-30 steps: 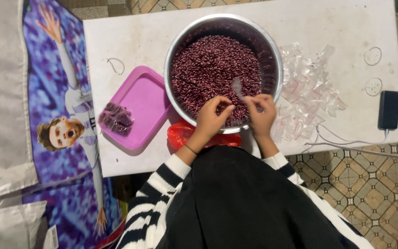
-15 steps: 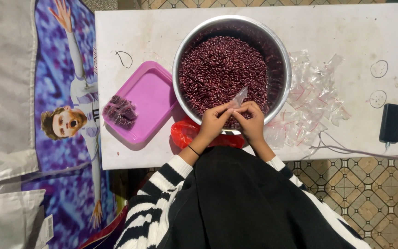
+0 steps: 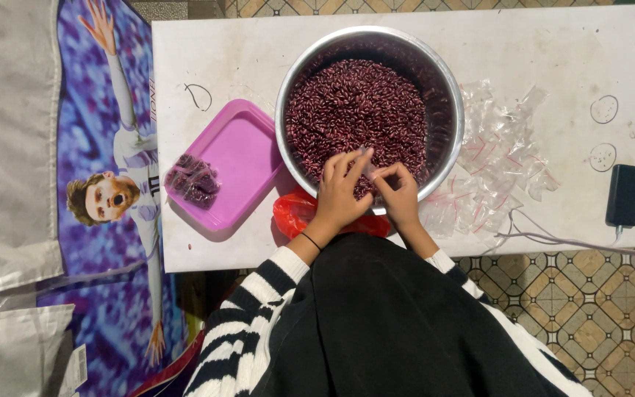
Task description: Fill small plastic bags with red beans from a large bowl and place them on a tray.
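Pinching a small clear bag [image 3: 365, 156] between both hands [image 3: 341, 192] [image 3: 398, 192], we hold it over beans [image 3: 354, 110] just ahead.

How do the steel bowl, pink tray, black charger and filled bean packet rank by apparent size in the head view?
1. steel bowl
2. pink tray
3. filled bean packet and black charger: these look too alike to rank.

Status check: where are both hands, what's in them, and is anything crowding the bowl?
Left hand and right hand together over the bean bowl, pinching a small clear bag. Bag pile against the rim; pink tray alongside.
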